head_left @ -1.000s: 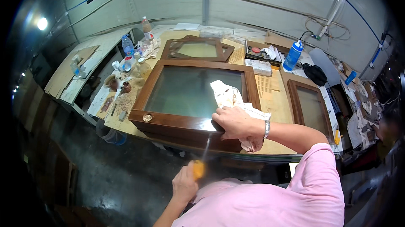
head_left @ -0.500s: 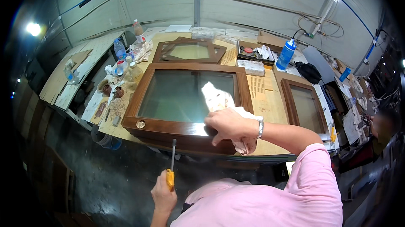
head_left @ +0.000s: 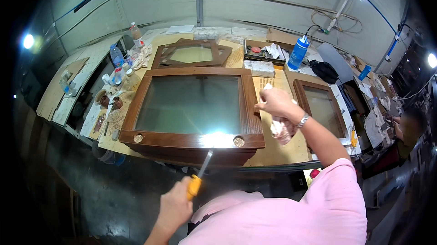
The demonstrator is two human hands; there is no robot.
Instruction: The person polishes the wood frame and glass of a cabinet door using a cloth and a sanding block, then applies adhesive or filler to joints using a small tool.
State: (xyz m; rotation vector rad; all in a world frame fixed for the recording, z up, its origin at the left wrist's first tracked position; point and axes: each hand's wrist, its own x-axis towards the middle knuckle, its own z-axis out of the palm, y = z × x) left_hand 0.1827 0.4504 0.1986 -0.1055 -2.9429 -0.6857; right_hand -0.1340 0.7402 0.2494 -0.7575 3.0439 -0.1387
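A brown wooden framed panel with a glass pane [head_left: 132, 126] lies on the worktable in front of me, on top of more dark wood. Two round, light recesses show at the near corners of its frame. My left hand [head_left: 175, 203] grips a yellow-handled tool [head_left: 194, 186] with a long, narrow metal shaft or blade. That tool points up at the panel's near edge; whether it touches is unclear. Just beyond the frame's right side, my right hand [head_left: 276, 104] is closed around a white, brown-stained rag [head_left: 283, 131] that hangs below the palm.
Smaller framed panels [head_left: 157, 56] are stacked behind, and another framed panel [head_left: 298, 92] lies at the right. Bottles and jars [head_left: 132, 80] crowd the table's left side. A blue bottle [head_left: 298, 53] stands beside an open tray [head_left: 248, 56]. Another person [head_left: 405, 131] is at the far right.
My right hand has moved with the rag off the panel to its right side, uncovering the near right round recess. The left hand's tool has shifted right and tilted that way.
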